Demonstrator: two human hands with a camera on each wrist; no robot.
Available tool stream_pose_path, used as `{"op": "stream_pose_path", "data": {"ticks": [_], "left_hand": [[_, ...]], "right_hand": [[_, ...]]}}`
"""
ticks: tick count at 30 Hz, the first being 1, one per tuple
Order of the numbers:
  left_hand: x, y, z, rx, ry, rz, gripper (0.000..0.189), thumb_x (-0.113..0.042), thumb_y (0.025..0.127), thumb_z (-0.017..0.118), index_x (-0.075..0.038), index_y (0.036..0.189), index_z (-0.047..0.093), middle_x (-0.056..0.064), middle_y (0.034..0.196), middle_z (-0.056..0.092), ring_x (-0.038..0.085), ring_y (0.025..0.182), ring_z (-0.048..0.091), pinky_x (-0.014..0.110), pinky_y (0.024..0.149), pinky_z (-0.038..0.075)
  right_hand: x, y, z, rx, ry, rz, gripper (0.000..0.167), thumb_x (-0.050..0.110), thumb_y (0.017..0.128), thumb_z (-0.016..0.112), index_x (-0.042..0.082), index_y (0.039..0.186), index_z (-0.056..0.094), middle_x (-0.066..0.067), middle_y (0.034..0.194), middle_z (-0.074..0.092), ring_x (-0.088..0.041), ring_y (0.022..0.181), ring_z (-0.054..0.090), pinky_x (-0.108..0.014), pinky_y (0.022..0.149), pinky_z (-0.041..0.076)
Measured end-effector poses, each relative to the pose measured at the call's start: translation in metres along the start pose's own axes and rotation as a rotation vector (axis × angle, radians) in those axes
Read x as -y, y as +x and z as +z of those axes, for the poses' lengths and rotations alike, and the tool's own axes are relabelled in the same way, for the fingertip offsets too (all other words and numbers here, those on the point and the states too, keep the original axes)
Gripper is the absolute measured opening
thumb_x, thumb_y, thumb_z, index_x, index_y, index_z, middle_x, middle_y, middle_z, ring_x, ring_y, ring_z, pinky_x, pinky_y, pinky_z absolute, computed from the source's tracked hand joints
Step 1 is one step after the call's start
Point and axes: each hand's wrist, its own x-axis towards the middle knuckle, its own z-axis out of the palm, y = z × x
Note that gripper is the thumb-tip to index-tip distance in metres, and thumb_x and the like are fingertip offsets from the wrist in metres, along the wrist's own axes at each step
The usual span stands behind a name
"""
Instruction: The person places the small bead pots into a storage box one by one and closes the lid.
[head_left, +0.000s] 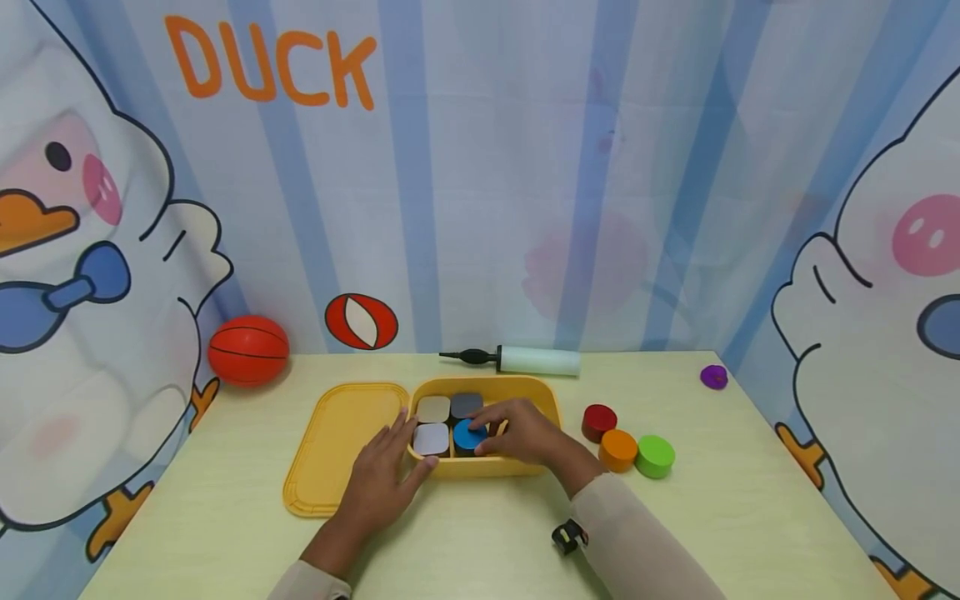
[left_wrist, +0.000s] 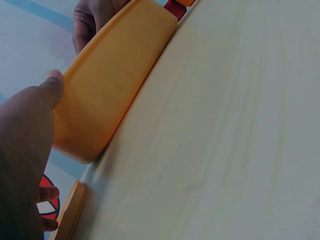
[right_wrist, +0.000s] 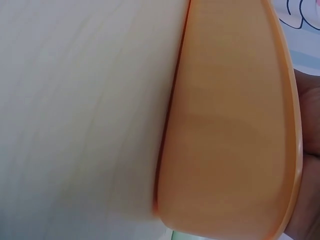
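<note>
A yellow box [head_left: 491,468] stands on the table, with several pieces inside at its left end. At the back are a beige piece [head_left: 432,409] and a dark grey piece [head_left: 467,405]; in front, a pale lilac piece [head_left: 431,439] lies beside a round blue piece [head_left: 467,437]. My right hand [head_left: 517,429] reaches over the box's front wall and pinches the blue piece between thumb and fingers. With fingers extended, my left hand [head_left: 384,475] rests at the box's left end, its thumb [left_wrist: 52,85] touching the rim. In the right wrist view, the box wall hides my right fingertips.
A yellow lid [head_left: 322,467] lies left of the box. Red [head_left: 599,423], orange [head_left: 618,450] and green [head_left: 656,457] round pieces stand to its right. Behind are a hand pump [head_left: 536,360] and a red ball [head_left: 248,351]; a small purple object [head_left: 714,377] lies far right.
</note>
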Motion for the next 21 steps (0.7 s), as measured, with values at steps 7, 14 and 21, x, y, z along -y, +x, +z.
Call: {"op": "stream_pose_path", "data": {"ticks": [7, 14, 21], "left_hand": [[-0.0011, 0.0009, -0.0009, 0.020, -0.008, -0.018, 0.082, -0.061, 0.105, 0.064, -0.014, 0.169, 0.043, 0.008, 0.180, 0.033, 0.047, 0.159, 0.044, 0.069, 0.129, 0.035], [-0.0017, 0.0008, -0.0007, 0.003, 0.000, -0.006, 0.080, -0.058, 0.106, 0.064, -0.013, 0.168, 0.044, 0.011, 0.179, 0.034, 0.047, 0.158, 0.045, 0.069, 0.128, 0.037], [-0.0029, 0.0002, -0.0015, -0.002, 0.004, 0.005, 0.079, -0.057, 0.107, 0.064, -0.011, 0.168, 0.044, 0.012, 0.178, 0.035, 0.048, 0.157, 0.047, 0.070, 0.126, 0.038]], "right_hand": [[-0.0009, 0.0027, 0.0010, 0.035, -0.024, -0.009, 0.034, 0.012, 0.096, 0.085, 0.013, 0.130, 0.082, -0.004, 0.144, 0.075, -0.017, 0.098, 0.071, -0.025, 0.076, 0.062], [0.0011, 0.0047, 0.0022, 0.069, -0.065, 0.001, 0.035, 0.007, 0.097, 0.083, 0.011, 0.132, 0.081, -0.005, 0.146, 0.074, -0.016, 0.095, 0.071, -0.022, 0.075, 0.060], [0.0019, 0.0040, 0.0025, 0.079, -0.069, -0.019, 0.036, 0.007, 0.097, 0.082, 0.008, 0.133, 0.080, -0.009, 0.144, 0.075, -0.018, 0.094, 0.072, -0.022, 0.074, 0.060]]}}
